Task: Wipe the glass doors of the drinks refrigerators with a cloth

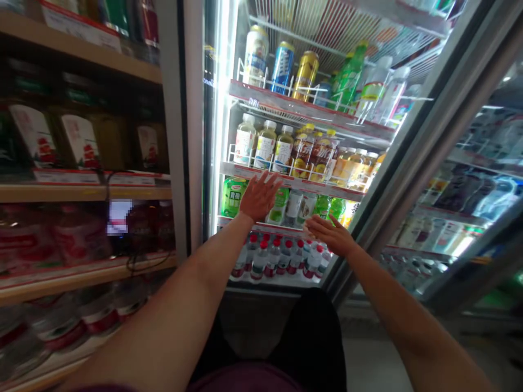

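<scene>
Shelves (pixel 318 187) hold cans (pixel 281 68), apparently plastic bottles (pixel 265 146).

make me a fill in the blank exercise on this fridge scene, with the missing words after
The caps of the lowest bottles in the lit fridge are ____.
Between the white can and the gold can stands a can coloured ____.
Comparing heights in the picture, the left hand sits ____ than the right hand.

Missing words: red; blue; higher

Probably "青梅" on green package (pixel 233 198)
</scene>
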Demonstrator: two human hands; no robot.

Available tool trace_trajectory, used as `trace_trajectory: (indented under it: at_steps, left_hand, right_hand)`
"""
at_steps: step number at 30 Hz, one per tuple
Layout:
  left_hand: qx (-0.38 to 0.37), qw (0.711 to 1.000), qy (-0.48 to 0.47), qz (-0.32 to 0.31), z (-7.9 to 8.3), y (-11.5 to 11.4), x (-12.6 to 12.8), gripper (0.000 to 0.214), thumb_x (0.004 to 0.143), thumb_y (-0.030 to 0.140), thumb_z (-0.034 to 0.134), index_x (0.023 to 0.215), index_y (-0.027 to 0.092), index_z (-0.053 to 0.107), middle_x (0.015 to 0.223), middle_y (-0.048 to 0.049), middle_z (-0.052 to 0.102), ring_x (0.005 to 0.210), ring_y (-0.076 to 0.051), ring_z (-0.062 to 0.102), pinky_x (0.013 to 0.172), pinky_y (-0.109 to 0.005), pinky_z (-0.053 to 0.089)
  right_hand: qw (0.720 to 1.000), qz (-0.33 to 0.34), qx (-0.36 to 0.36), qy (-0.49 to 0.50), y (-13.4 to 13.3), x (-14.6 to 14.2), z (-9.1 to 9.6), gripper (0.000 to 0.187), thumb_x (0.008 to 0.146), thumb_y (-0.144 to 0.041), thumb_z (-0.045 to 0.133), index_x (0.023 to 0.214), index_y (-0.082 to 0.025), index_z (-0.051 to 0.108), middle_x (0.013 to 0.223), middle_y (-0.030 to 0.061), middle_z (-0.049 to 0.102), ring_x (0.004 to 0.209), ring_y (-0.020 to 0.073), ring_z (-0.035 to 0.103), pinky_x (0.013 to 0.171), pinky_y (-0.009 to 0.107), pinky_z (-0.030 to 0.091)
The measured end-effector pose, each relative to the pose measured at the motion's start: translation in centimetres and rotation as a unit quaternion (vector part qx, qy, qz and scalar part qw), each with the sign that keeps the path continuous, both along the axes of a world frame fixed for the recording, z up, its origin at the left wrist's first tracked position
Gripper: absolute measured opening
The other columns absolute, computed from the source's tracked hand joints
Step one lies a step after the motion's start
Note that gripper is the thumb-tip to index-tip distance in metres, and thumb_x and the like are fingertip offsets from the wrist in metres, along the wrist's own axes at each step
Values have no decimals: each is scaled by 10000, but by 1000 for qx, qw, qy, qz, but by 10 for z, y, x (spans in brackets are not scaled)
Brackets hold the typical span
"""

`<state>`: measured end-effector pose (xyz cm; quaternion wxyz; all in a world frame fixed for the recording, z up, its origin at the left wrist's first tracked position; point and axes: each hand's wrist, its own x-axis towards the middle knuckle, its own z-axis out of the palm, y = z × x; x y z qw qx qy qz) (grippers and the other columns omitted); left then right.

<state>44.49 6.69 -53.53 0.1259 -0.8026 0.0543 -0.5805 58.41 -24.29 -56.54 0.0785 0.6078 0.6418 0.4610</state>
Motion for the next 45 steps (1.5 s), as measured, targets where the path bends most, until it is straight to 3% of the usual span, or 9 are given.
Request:
trace_trajectory:
  at_steps: [8,13,26,37,45]
  left_hand:
    - [19,999,-24,15,0,-1,-1,537,992,233,426,1528,232,412,1599,-47,357,1545,-221,83,1283,-488,84]
    - [11,1000,-18,-8,0,0,-2,572,976,219,448,1544,238,381,1605,-52,345,1548,-217,85,1283,-495,87]
    - [26,999,-30,4,-2,3,2,551,993,233,431,1542,239,386,1602,-46,354,1545,-220,94,1284,-493,87]
    - [13,1000,-8,-8,1,0,-5,554,992,229,441,1543,233,380,1596,-59,357,1544,-222,92,1280,-498,112]
    - [15,1000,-19,-16,1,0,-4,564,983,215,448,1543,234,381,1592,-66,363,1542,-218,101,1282,-499,108]
  right_hand:
    - [999,-15,33,-22,3,2,12,534,958,-39,495,1453,-241,510,1508,8,490,1447,181,401,1281,409,-30]
    - [997,-16,65,-32,6,-1,30,479,970,-29,470,1413,-194,550,1501,18,499,1455,186,387,1284,411,-27]
    - [994,-26,92,-49,12,-4,72,504,957,-44,475,1424,-220,544,1501,15,501,1476,181,349,1283,403,-33]
    - [986,-73,149,5,25,-1,129,484,1006,-136,426,1476,-231,494,1549,59,436,1473,224,362,1258,527,140]
    - [974,-111,185,68,35,-8,181,609,975,-113,386,1561,-274,353,1616,48,326,1506,275,285,1237,619,123]
